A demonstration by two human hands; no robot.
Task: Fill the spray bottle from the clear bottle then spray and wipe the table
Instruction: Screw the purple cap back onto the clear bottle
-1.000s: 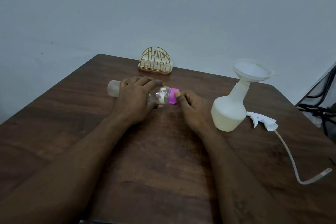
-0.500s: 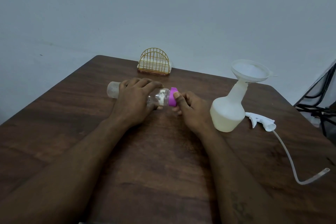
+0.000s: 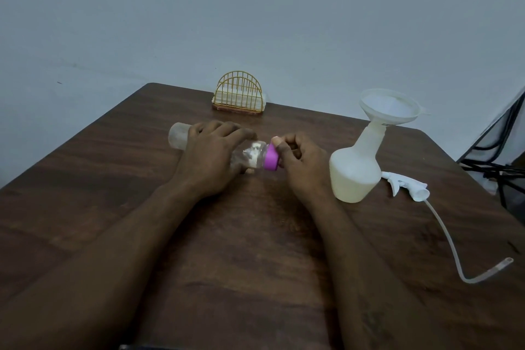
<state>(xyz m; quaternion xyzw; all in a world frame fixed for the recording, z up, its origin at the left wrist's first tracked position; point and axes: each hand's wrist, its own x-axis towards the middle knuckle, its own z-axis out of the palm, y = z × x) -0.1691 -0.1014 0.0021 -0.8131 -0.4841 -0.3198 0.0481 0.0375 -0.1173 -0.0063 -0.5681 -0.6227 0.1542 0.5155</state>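
Head view: clear bottle (image 3: pixel 178 137) sideways in left grip (image 3: pixel 210 157) (right grip (image 3: pixel 304 165) pinches cap (image 3: pixel 271 161)).

Funnel (image 3: pixel 389 107) in spray bottle (image 3: pixel 355 170)

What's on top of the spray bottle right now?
A white funnel sits in the neck of the spray bottle. The trigger head lies beside it on the table. The funnel's spout is hidden inside the neck; the fill level is unclear.

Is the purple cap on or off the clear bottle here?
On: the purple cap sits on the neck of the clear bottle, pinched by the right hand. How far unscrewed, cannot tell.
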